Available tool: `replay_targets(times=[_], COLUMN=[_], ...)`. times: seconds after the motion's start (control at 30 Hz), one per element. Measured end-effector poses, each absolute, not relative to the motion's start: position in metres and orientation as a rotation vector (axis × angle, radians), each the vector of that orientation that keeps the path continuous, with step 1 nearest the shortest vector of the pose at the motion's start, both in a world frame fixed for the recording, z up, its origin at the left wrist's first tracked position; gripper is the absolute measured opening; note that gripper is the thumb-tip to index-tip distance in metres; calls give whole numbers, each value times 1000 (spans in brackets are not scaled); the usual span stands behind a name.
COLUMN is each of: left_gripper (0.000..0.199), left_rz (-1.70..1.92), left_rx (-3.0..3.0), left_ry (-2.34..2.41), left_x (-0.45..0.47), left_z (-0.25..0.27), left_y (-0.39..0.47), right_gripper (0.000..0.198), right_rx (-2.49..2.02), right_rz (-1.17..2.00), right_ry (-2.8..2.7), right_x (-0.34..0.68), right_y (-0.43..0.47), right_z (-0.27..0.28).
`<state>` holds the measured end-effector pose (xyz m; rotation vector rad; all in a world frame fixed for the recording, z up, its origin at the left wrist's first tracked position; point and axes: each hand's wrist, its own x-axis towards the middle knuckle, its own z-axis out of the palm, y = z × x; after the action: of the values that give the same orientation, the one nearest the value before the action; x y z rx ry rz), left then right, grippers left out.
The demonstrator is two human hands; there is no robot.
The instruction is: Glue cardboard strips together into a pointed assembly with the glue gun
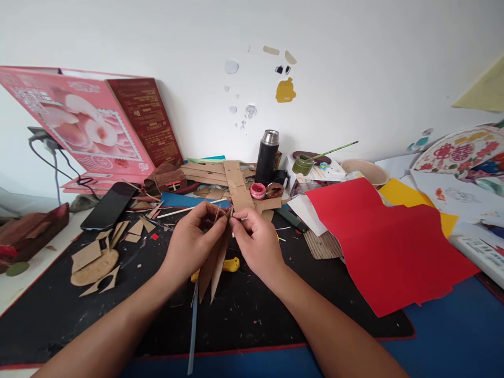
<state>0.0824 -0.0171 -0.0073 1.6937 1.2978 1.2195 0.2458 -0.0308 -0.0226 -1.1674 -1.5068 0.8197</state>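
Observation:
My left hand and my right hand meet above the black mat, fingertips almost touching. Between the left thumb and fingers is a brown cardboard piece, whose long pointed parts hang down toward me. My right thumb and forefinger pinch at its upper end; the small spot they grip is mostly hidden by the fingers. Beneath the cardboard lies a yellow tool, partly covered, so its kind does not show. A narrow grey-blue strip extends from there toward the near edge.
Cardboard scraps and a black phone lie left. Behind my hands stand a black thermos, an open pink paint jar and a green jar with a brush. Red paper covers the right side. A pink box leans at the back left.

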Motion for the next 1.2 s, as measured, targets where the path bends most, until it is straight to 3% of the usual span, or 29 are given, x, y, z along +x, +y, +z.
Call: replay_targets(times=[0.8,1.2], left_gripper=[17,20], left_rz=[1235,1198], left_rx=[1618,1638], left_ry=[1226,1236], left_x=[79,77], left_z=[-10,-5], left_y=[-13,-14], right_gripper=[24,31], right_rx=[-1173,-1141], right_rz=[835,1070], right_ry=[-1544,-1402], right_x=[247,250], right_y=[-31,-30], right_z=[-21,-21])
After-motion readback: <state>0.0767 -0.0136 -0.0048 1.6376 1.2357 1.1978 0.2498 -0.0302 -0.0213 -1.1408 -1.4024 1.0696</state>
